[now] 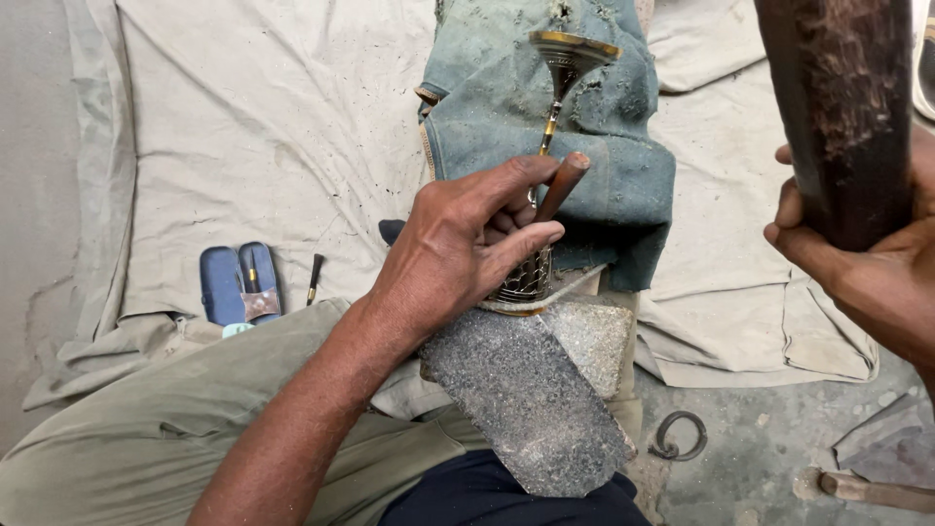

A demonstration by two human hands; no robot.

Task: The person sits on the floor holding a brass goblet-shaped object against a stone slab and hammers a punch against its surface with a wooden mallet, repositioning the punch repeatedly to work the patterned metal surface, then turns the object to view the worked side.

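My left hand (467, 244) grips a brown rod-shaped punch (562, 185), its tip set against a brass goblet-like piece (555, 97) lying on its side. The goblet's patterned base (526, 281) rests on a grey stone block (531, 390) between my knees; its stem and cup lie over a folded teal cloth (604, 146). My right hand (867, 263) is raised at the right edge, closed around a thick dark wooden mallet (842, 107) held above the work.
A beige sheet (263, 127) covers the floor. On it at left lie a blue open case (239, 282) and a small dark-handled tool (314, 278). A metal ring (679, 435) and another wooden handle (872, 490) lie on bare concrete at lower right.
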